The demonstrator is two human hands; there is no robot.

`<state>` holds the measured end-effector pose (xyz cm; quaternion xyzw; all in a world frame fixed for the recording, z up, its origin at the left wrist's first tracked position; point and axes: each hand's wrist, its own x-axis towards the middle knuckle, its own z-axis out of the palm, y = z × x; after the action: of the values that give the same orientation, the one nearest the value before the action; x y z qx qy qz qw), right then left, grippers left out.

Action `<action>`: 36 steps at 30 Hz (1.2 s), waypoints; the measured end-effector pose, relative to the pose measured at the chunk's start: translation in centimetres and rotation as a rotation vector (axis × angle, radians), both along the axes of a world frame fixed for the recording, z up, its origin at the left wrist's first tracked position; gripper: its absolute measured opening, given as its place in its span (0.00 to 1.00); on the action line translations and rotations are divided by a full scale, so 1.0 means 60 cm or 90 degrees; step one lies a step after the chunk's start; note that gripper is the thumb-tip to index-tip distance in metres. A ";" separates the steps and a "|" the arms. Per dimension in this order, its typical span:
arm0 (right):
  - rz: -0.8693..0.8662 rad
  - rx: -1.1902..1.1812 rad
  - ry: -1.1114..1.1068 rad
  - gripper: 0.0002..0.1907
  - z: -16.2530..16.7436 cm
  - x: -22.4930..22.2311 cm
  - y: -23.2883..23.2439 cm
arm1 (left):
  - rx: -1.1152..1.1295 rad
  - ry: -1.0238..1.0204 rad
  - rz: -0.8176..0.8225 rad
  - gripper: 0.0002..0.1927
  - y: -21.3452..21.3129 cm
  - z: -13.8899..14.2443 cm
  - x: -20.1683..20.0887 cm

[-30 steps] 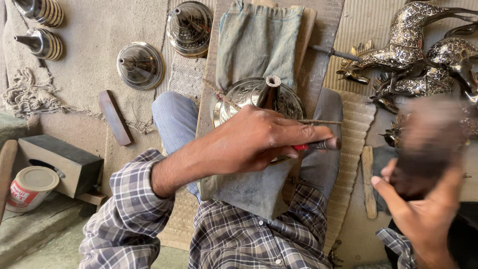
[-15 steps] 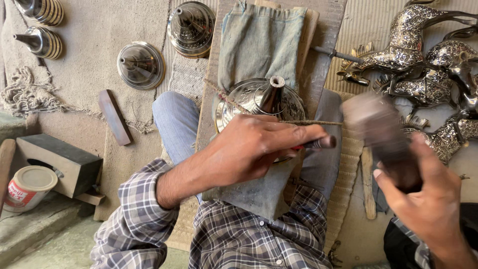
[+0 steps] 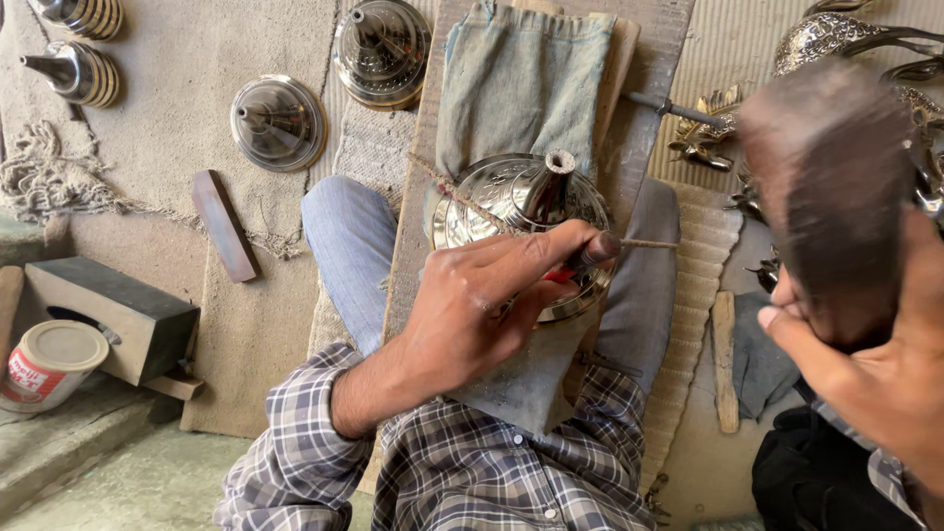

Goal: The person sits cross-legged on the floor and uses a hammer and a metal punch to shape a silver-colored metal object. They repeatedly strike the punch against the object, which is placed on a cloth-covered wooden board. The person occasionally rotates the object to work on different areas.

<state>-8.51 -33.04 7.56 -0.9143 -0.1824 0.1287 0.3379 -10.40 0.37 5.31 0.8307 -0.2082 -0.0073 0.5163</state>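
A round engraved silver metal lid [image 3: 511, 202] with a tall central spout lies on a grey cloth over my lap, tied down by a cord. My left hand [image 3: 487, 300] rests on its near rim, fingers shut around a thin dark chisel [image 3: 595, 251] whose tip meets the metal. My right hand [image 3: 865, 364] is raised at the right edge, gripping a blurred dark wooden mallet [image 3: 831, 187] above the chisel's level.
A wooden board [image 3: 649, 59] runs under the cloth. Several similar metal lids [image 3: 277, 123] lie on the mat at upper left. Ornate silver bird figures [image 3: 836, 34] sit at upper right. A dark block [image 3: 108, 315], a white tin [image 3: 49, 364] and flat wooden sticks [image 3: 224, 224] lie nearby.
My right hand has swung the mallet up and to the right, away from the chisel. My left hand stays on the lid with the chisel.
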 end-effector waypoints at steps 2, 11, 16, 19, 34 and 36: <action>0.118 -0.264 -0.104 0.45 -0.001 -0.003 -0.007 | 0.019 0.008 -0.010 0.33 -0.002 -0.005 0.003; -0.072 0.007 -0.042 0.32 -0.045 -0.081 -0.035 | 0.004 -0.008 -0.212 0.34 -0.003 -0.014 0.042; -0.161 0.039 0.000 0.46 -0.084 -0.120 -0.005 | 0.138 0.088 -0.286 0.29 -0.011 -0.016 0.068; -0.220 0.095 0.020 0.44 -0.096 -0.139 -0.004 | 0.066 0.020 -0.298 0.35 -0.003 -0.019 0.075; -0.280 -0.031 -0.009 0.19 -0.047 -0.121 0.000 | -0.011 -0.042 -0.318 0.31 0.011 -0.025 0.074; -0.232 -0.062 -0.011 0.17 -0.045 -0.108 -0.006 | -0.007 0.000 -0.289 0.31 0.010 -0.026 0.067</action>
<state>-15.01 -33.43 4.88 -0.9486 -0.0101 0.0660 0.3094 -6.38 0.94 3.75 0.7597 -0.3896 -0.1224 0.5060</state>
